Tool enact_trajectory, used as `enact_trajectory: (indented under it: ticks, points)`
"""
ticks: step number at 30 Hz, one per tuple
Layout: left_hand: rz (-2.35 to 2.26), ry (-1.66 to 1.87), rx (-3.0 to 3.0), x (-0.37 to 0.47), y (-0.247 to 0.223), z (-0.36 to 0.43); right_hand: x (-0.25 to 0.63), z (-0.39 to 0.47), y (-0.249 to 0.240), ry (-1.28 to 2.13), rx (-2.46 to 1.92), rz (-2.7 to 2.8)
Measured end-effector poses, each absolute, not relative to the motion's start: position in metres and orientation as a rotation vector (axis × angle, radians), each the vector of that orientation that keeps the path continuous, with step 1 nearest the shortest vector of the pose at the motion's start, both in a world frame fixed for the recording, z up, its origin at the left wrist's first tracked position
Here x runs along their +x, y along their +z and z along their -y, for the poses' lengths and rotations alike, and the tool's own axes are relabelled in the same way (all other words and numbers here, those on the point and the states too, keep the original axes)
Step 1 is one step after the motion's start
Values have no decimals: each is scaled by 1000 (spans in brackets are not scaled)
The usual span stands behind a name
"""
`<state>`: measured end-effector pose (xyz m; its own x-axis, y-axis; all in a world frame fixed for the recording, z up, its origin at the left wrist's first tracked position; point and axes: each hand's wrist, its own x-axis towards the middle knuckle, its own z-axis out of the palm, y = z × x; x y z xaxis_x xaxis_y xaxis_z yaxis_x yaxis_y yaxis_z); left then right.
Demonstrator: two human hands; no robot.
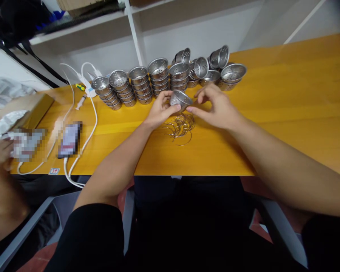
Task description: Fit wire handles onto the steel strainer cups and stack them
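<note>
A perforated metal cup (179, 99) is tilted in the grip of my left hand (162, 110), above the yellow table. My right hand (215, 106) is just to the right of the cup, its thumb and forefinger curled near the rim; whether something thin lies between those fingers is too small to tell. Below the cup lies a loose pile of thin curved metal wires (181, 126). Behind my hands stand several stacks of similar cups (138, 77), with more cups (219, 57) lying tilted at the right end of the row.
A phone (70, 139) with white cables lies on the table (294, 98) at the left, near a syringe (81, 102). Farther left, another person's hand (0, 153) is by a blurred device (31, 144). A cardboard box (35, 109) and a shelf (82, 23) stand behind.
</note>
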<state>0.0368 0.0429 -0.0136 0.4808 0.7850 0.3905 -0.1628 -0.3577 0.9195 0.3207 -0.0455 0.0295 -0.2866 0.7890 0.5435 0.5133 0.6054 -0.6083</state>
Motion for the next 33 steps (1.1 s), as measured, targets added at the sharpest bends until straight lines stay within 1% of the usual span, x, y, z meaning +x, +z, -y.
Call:
enact_trajectory:
  ticks: [2, 5, 7, 10, 14, 18, 21, 24, 28, 33]
  points:
    - [-517, 1082, 1679, 36, -17, -44, 318, 47, 33, 419, -972, 1917]
    - [-493, 1020, 1730, 36, -18, -41, 312, 49, 34, 477, -826, 2001]
    - [-499, 997, 1751, 35, -17, -40, 313, 49, 36, 443, -821, 2049]
    - [-542, 1029, 1744, 33, -17, -44, 323, 41, 49, 257, -956, 2016]
    - [-749, 1076, 1813, 26, -13, -49, 334, 14, 91, -11, -1216, 1944]
    - [-904, 1041, 1854, 24, -6, -47, 321, -26, 134, -52, -1379, 2047]
    - [-930, 1027, 1847, 24, -2, -43, 303, -52, 151, -7, -1459, 2180]
    - [-946, 1013, 1845, 26, 0, -41, 291, -63, 156, 66, -1506, 2257]
    - [-952, 995, 1857, 29, 0, -41, 283, -64, 152, 75, -1561, 2315]
    - [-933, 991, 1885, 29, -3, -42, 283, -72, 137, 67, -1471, 2364]
